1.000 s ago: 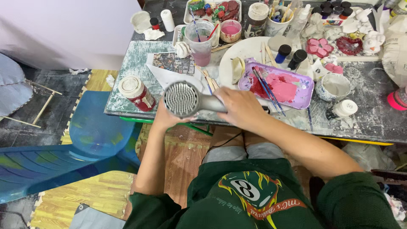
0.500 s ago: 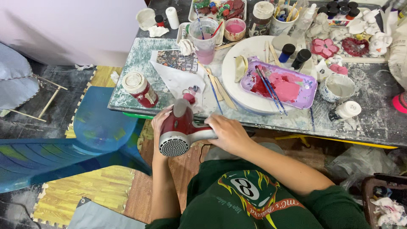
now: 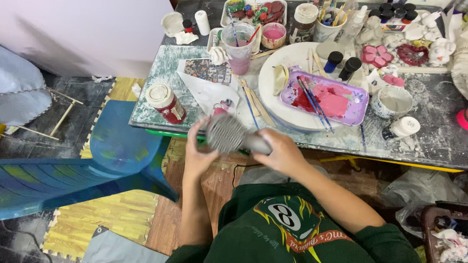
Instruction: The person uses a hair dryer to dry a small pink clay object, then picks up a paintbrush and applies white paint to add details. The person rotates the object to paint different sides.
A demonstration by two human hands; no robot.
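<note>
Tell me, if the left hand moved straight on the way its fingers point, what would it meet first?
Probably the table edge, then the red paint jar beyond; the left hand points up-frame beside the hair dryer. Depth is unclear.

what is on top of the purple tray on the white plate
On the purple tray lie patches of pink and red paint and thin brushes laid slantwise. The tray floor under the paint is hidden.

A paint-smeared table [image 3: 429, 141] fills twelve to three o'clock. On it, a white round plate [image 3: 273, 104] carries a purple tray [image 3: 358, 104] of red and pink paint. A red jar [image 3: 166, 103] stands at ten o'clock. A blue plastic chair [image 3: 73, 170] sits at eight.
</note>
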